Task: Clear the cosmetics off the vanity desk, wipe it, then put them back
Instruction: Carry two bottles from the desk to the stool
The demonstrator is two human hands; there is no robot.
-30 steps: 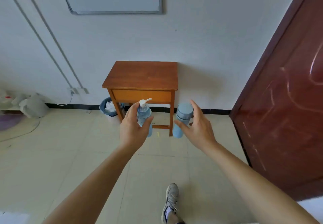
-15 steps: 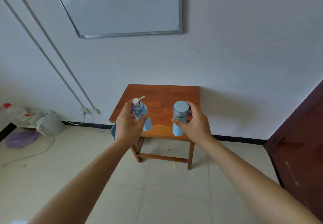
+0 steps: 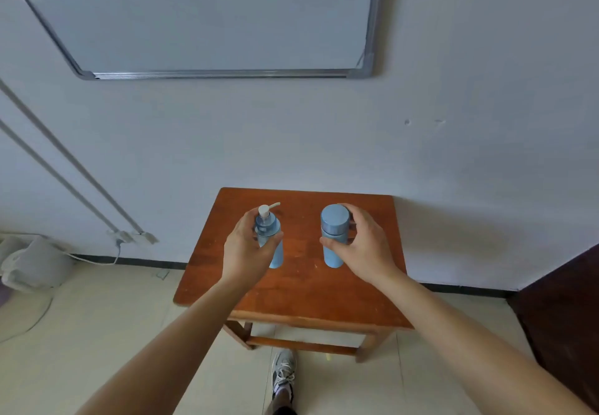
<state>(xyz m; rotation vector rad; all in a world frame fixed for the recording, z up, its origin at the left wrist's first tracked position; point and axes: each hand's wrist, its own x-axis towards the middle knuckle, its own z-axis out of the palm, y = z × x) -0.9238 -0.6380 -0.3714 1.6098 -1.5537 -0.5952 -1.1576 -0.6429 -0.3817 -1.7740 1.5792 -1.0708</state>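
A small brown wooden vanity desk (image 3: 301,298) stands against the white wall, its top bare. My left hand (image 3: 246,252) grips a light blue pump bottle (image 3: 269,229) with a white pump head, held upright over the desk's left half. My right hand (image 3: 363,249) grips a light blue capped bottle (image 3: 334,229), upright over the desk's right half. Whether either bottle's base touches the wood is unclear.
A whiteboard (image 3: 210,15) hangs on the wall above the desk. A dark red door (image 3: 564,317) is at the right. A white bag (image 3: 35,265) and a cable lie on the tiled floor at the left. My shoe (image 3: 283,375) is by the desk's front rail.
I have come closer to the desk. Both hands with their bottles have moved from in front of the desk to above its top.
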